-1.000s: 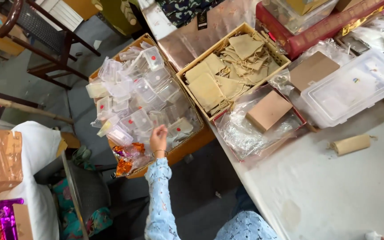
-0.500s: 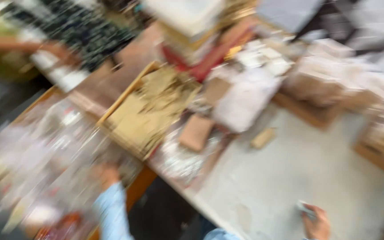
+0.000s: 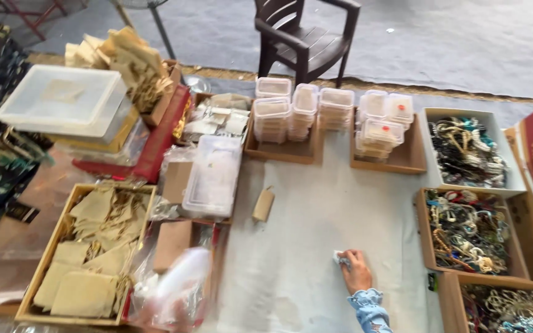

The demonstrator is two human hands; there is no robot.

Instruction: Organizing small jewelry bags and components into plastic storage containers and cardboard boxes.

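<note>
Head view: the right hand rests on the white table cloth, fingers curled onto a small pale item just left of its fingertips, below the cardboard roll; the left hand's blurred fingers cannot be read.

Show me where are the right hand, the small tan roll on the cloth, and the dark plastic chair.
right hand [image 3: 357, 270]: head view, on the back of the hand.
small tan roll [image 3: 263, 205]: head view, on the middle of its side.
dark plastic chair [image 3: 304, 45]: head view, on the seat.
</note>
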